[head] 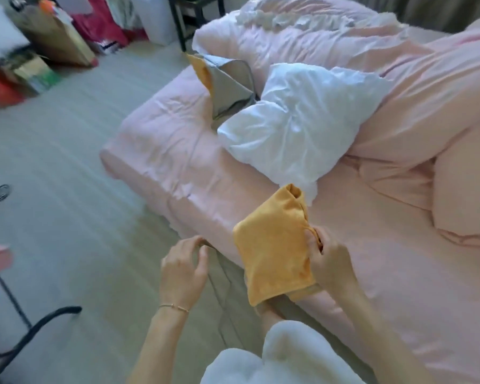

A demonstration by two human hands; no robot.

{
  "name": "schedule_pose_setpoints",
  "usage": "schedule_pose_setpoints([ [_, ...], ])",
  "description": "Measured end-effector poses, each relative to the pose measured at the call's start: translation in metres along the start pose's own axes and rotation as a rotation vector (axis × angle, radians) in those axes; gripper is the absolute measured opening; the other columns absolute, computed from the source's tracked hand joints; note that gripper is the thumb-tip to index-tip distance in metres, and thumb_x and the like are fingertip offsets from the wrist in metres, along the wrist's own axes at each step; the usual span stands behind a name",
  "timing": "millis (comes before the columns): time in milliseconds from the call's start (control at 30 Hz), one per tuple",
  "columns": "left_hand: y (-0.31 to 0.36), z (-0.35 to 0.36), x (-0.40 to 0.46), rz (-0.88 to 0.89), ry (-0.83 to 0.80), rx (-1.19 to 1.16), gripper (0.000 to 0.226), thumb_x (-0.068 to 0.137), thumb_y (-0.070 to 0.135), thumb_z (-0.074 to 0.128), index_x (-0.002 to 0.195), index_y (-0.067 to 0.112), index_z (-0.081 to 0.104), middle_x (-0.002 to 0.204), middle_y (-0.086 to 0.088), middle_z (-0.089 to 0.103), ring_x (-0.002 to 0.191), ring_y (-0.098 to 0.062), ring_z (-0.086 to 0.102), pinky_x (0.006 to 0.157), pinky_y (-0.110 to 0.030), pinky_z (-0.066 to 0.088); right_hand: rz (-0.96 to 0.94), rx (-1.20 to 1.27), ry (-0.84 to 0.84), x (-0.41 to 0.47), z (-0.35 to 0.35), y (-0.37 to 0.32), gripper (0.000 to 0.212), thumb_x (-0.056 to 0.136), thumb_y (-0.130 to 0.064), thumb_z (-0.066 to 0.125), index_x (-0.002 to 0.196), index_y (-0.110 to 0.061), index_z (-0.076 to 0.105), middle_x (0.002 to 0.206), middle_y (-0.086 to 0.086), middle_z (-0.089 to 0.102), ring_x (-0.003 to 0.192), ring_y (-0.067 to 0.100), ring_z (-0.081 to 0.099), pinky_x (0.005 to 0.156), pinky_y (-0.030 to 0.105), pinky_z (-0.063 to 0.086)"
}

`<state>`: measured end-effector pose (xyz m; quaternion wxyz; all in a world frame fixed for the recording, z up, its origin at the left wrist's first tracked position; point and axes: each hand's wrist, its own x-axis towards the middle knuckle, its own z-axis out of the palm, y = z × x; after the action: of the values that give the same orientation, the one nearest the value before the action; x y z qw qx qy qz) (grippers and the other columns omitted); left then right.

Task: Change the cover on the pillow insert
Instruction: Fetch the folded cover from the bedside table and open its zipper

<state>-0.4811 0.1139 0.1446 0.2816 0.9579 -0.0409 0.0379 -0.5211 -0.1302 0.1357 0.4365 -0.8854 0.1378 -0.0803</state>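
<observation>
Right hand (329, 261) grips yellow cover (275, 253) over bed (178, 167) edge.

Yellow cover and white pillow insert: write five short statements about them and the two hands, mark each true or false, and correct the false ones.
1. The right hand pinches the yellow cover at its edge. True.
2. The white pillow insert is already inside the yellow cover. False: the insert lies bare on the pink bed, beyond the cover.
3. The left hand grips the yellow cover. False: it is apart from the cover, to its left, fingers loosely curled and holding nothing visible.
4. A grey and yellow cover lies on the bed beside the insert. True.
5. The yellow cover lies flat on the floor. False: it is held up over the bed's edge.
</observation>
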Motion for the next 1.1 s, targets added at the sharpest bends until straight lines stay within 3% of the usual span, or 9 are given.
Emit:
schedule_pose_setpoints([
  [233, -0.028, -0.017, 0.107, -0.082, 0.011, 0.001, 0.057, 0.080, 0.045, 0.032, 0.107, 0.007, 0.065, 0.103, -0.008, 0.066, 0.097, -0.028, 0.062, 0.085, -0.044, 0.048, -0.055, 0.067, -0.110, 0.110, 0.064, -0.047, 0.027, 0.096, -0.026, 0.043, 0.089, -0.009, 0.063, 0.077, -0.002, 0.059, 0.072, 0.017, 0.054, 0.066, 0.029, 0.041],
  [367, -0.032, -0.028, 0.168, -0.019, 0.015, -0.008, 0.052, 0.082, 0.044, 0.034, 0.108, 0.010, 0.063, 0.102, -0.004, 0.065, 0.097, -0.025, 0.061, 0.084, -0.043, 0.049, -0.059, 0.096, -0.125, 0.165, 0.095, -0.075, 0.027, 0.095, -0.030, 0.044, 0.090, -0.012, 0.064, 0.072, -0.009, 0.056, 0.070, 0.012, 0.054, 0.062, 0.019, 0.036],
  [500, -0.037, -0.029, 0.206, 0.168, -0.014, -0.032, 0.050, 0.082, 0.049, 0.047, 0.116, 0.013, 0.060, 0.112, -0.001, 0.062, 0.105, -0.017, 0.057, 0.091, -0.034, 0.047, 0.030, 0.153, -0.180, 0.212, 0.119, -0.104, 0.027, 0.097, -0.027, 0.043, 0.072, -0.026, 0.053, 0.061, -0.013, 0.047, 0.060, 0.006, 0.047, 0.056, 0.021, 0.032],
  [700, -0.041, -0.006, 0.247, 0.418, -0.029, -0.128, 0.058, 0.073, 0.058, 0.061, 0.123, 0.031, 0.050, 0.129, -0.004, 0.050, 0.117, -0.020, 0.050, 0.099, -0.033, 0.041, 0.201, 0.382, -0.132, 0.267, 0.144, -0.144, 0.038, 0.098, -0.022, 0.043, 0.065, -0.003, 0.046, 0.059, 0.000, 0.038, 0.057, 0.014, 0.036, 0.056, 0.029, 0.031],
  [800, -0.048, -0.001, 0.278, 0.539, 0.103, -0.181, 0.036, 0.085, 0.045, 0.058, 0.114, 0.023, 0.061, 0.116, -0.003, 0.058, 0.107, -0.021, 0.056, 0.092, -0.032, 0.045, 0.298, 0.437, -0.108, 0.288, 0.156, -0.155, 0.039, 0.098, -0.024, 0.043, 0.063, -0.006, 0.043, 0.058, 0.001, 0.034, 0.059, 0.016, 0.033, 0.056, 0.031, 0.029],
  [867, -0.056, -0.004, 0.303, 0.579, 0.064, -0.237, 0.026, 0.087, 0.035, 0.056, 0.104, 0.019, 0.068, 0.102, 0.000, 0.067, 0.094, -0.013, 0.060, 0.081, -0.028, 0.049, 0.342, 0.436, -0.095, 0.301, 0.162, -0.162, 0.043, 0.099, -0.029, 0.041, 0.060, -0.011, 0.038, 0.057, -0.001, 0.031, 0.057, 0.015, 0.032, 0.054, 0.030, 0.029],
  [967, -0.060, -0.023, 0.351, 0.359, -0.187, -0.408, 0.021, 0.081, 0.039, 0.056, 0.079, 0.026, 0.072, 0.073, 0.007, 0.069, 0.070, -0.007, 0.060, 0.066, -0.025, 0.048, 0.355, 0.309, -0.109, 0.317, 0.163, -0.171, 0.052, 0.100, -0.040, 0.028, 0.064, -0.011, 0.051, 0.064, 0.000, 0.050, 0.064, 0.017, 0.047, 0.063, 0.028, 0.038],
  [1033, -0.065, -0.033, 0.387, 0.082, -0.336, -0.543, 0.025, 0.078, 0.040, 0.060, 0.058, 0.025, 0.064, 0.052, 0.010, 0.054, 0.054, -0.007, 0.047, 0.057, -0.024, 0.041, 0.339, 0.142, -0.172, 0.321, 0.164, -0.167, 0.050, 0.101, -0.038, 0.022, 0.098, -0.009, 0.063, 0.092, 0.006, 0.063, 0.092, 0.024, 0.056, 0.081, 0.033, 0.039],
  [1100, -0.069, -0.043, 0.421, -0.181, -0.424, -0.706, 0.025, 0.077, 0.041, 0.064, 0.058, 0.024, 0.064, 0.058, 0.006, 0.056, 0.061, -0.010, 0.048, 0.065, -0.028, 0.041, 0.346, -0.002, -0.295, 0.323, 0.161, -0.164, 0.042, 0.102, -0.034, 0.023, 0.123, -0.014, 0.053, 0.116, 0.008, 0.059, 0.114, 0.026, 0.050, 0.088, 0.030, 0.033],
])
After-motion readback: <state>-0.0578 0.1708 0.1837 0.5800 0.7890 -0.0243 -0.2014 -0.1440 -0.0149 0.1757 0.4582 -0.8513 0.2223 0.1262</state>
